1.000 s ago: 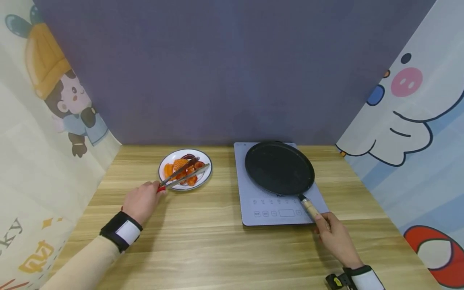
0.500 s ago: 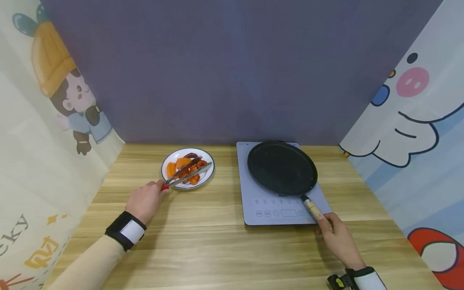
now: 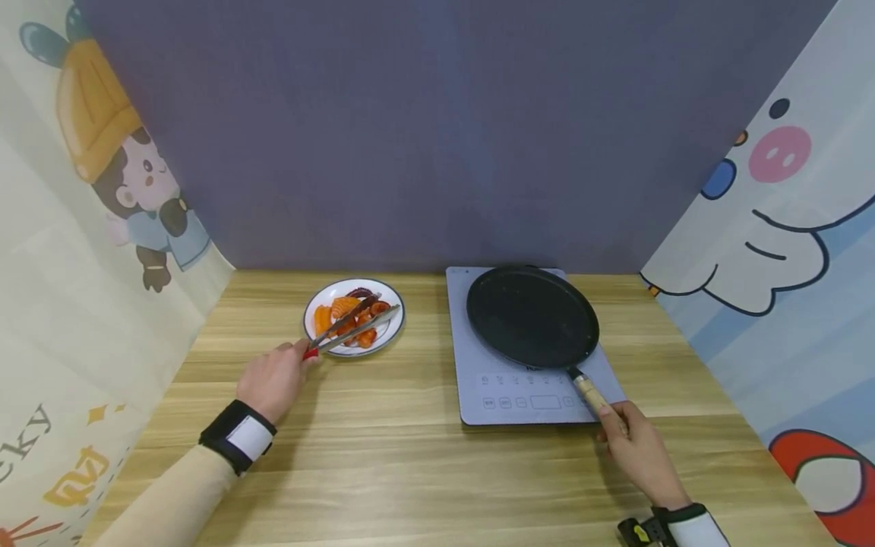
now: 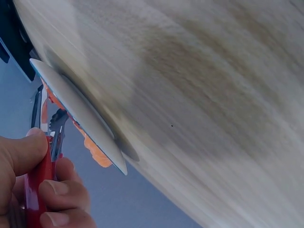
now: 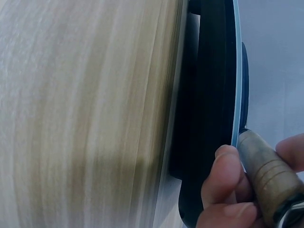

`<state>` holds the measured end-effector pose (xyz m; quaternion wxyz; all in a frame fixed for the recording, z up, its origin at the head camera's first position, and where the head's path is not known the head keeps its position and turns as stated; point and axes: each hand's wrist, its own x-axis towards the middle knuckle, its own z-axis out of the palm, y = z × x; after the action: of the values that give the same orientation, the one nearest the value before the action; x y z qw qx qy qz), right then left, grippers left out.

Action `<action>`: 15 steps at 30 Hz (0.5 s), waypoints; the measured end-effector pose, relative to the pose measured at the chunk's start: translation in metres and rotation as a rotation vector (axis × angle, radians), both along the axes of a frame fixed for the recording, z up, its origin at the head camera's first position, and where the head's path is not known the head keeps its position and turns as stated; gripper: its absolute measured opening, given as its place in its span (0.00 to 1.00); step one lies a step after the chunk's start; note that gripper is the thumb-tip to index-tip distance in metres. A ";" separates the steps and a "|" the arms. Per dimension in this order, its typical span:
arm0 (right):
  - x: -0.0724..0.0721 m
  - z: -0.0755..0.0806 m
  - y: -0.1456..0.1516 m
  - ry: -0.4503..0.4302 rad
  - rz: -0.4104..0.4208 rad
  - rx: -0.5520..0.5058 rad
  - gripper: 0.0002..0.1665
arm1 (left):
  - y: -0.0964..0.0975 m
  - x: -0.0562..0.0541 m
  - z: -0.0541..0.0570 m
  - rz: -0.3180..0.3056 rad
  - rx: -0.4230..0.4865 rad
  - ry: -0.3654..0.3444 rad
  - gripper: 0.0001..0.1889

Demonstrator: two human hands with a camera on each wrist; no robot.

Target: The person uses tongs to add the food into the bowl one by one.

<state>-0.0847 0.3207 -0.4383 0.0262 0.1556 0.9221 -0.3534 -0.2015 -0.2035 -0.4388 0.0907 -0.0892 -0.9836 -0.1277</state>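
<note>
Gripped: tongs, left hand; crepe-pan handle, right hand. Parted tips could spill orange food toward worktop's back edge.

In your head view the light is soft and even; your left arm lays a faint shadow on the bench. Your wrist views are bluish and slightly blurred, the left with a soft shadow under the plate

Two grips, one tongs, one plate, one pan, one cooktop.
</note>
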 end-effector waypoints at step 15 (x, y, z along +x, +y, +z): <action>0.001 0.004 -0.002 -0.012 0.003 -0.011 0.27 | 0.000 0.003 0.001 -0.003 0.002 0.020 0.14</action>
<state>-0.0837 0.3190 -0.4344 0.0332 0.1562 0.9202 -0.3573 -0.1986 -0.2040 -0.4381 0.1005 -0.0920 -0.9824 -0.1281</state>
